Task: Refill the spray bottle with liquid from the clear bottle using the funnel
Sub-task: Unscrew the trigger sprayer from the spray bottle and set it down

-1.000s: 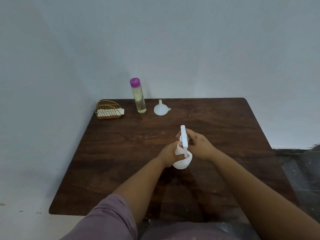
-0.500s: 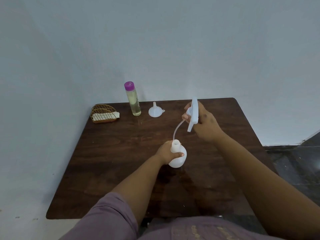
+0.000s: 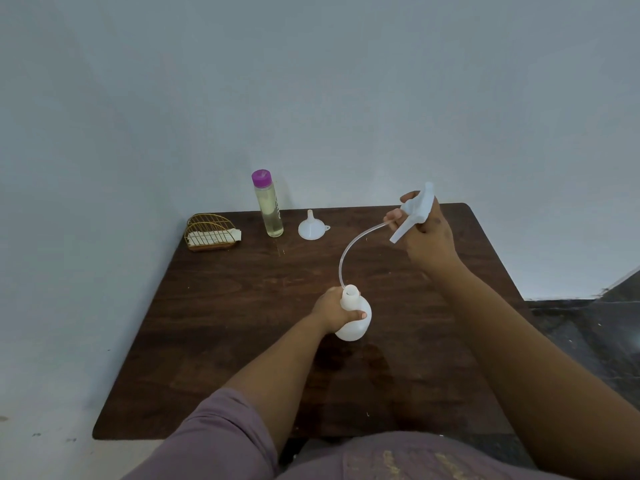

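The left hand (image 3: 333,310) wraps its fingers around the neck and shoulder of the round white plastic spray bottle (image 3: 355,318), which stands on the dark wooden worktop (image 3: 242,323), thumb pressed across its front. The right hand (image 3: 427,237) is raised up and away from it, its fingers curled around the white plastic trigger spray head (image 3: 415,211). From that head a thin clear dip tube (image 3: 349,252) arcs down, its lower end at the open mouth of the bottle; whether the tip is clear of the rim cannot be told.

Well beyond the left fingers, near the wall, stand the tall clear bottle of pale yellow liquid with a purple cap (image 3: 268,204) and, just beside it toward the right-hand side, the small translucent white funnel (image 3: 311,227) resting mouth-down with its spout up. Farther out on the left side sits a gold wire basket (image 3: 211,232) holding something white.

The risks from here, as I judge them: the springy tube may flick droplets as it leaves the neck, or catch the rim and tip the light bottle if the left grip loosens. Laying the head down carelessly could let the tube drip on the worktop. The clear bottle is capped, and the funnel needs turning over before it can seat, so pouring in haste would spill.
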Motion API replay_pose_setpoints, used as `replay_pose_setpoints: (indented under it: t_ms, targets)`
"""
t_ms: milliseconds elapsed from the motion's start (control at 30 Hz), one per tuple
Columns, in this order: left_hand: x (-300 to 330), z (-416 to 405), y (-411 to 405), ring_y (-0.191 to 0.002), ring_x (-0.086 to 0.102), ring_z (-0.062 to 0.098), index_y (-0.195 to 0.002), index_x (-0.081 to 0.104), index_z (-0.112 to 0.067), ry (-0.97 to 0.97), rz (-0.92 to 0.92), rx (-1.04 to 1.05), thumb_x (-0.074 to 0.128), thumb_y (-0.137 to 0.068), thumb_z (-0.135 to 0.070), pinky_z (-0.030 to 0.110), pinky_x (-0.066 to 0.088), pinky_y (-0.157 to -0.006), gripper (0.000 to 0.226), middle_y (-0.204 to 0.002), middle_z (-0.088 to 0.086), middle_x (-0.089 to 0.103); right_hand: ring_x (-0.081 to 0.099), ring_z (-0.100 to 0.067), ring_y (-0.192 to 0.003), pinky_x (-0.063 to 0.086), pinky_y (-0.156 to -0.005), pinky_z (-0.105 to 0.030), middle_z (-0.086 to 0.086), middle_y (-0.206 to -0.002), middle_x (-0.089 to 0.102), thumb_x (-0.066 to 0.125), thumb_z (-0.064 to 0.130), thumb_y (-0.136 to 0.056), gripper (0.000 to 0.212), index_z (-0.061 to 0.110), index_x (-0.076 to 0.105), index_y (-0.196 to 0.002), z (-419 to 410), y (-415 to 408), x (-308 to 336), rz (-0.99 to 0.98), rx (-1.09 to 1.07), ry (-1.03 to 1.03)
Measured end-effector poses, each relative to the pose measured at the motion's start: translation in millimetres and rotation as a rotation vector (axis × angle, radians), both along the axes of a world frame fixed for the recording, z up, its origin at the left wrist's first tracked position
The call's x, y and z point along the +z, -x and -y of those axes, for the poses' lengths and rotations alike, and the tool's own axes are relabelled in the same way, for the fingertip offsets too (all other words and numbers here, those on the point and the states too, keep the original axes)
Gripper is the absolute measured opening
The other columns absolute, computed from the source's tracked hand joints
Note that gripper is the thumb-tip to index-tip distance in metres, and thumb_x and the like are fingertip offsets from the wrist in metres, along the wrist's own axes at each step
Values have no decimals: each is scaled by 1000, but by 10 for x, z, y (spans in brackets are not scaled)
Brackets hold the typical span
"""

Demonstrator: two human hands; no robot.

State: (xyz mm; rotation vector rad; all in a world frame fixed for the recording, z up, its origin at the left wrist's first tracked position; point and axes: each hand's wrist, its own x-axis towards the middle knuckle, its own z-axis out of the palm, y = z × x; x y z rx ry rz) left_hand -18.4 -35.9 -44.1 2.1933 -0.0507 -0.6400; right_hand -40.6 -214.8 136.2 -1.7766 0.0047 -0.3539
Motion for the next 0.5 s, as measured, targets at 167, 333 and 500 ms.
replay_pose_setpoints:
  t_ms: [167, 333, 500]
  targets:
    - [33, -16, 22, -120, 51, 23, -127, 57, -24, -19, 39, -6, 79, -66, -53, 49, 47, -100, 72, -130, -1, 55, 67, -16, -90, 54, -69, -15, -3, -96, 65, 61, 7, -91, 30, 15, 48, -117, 21, -20, -3, -75, -24, -164]
    - [78, -51, 21, -123, 48, 23, -131, 53, -23, -69, 69, -28, 79, -66, -56, 49, 45, -102, 77, -133, -1, 52, 67, -23, -100, 57, -86, -31, -10, -104, 63, 62, 10, -91, 32, 13, 49, -120, 27, -38, 1, -154, -35, -317]
    - [154, -53, 37, -127, 47, 23, -132, 53, -27, -43, 124, -42, 81, -67, -53, 49, 44, -104, 76, -138, -1, 51, 63, -27, -108, 52, -97, -37, -18, -111, 59, 60, 4, -91, 29, 12, 47, -116, 42, -49, 58, -208, -84, -480]
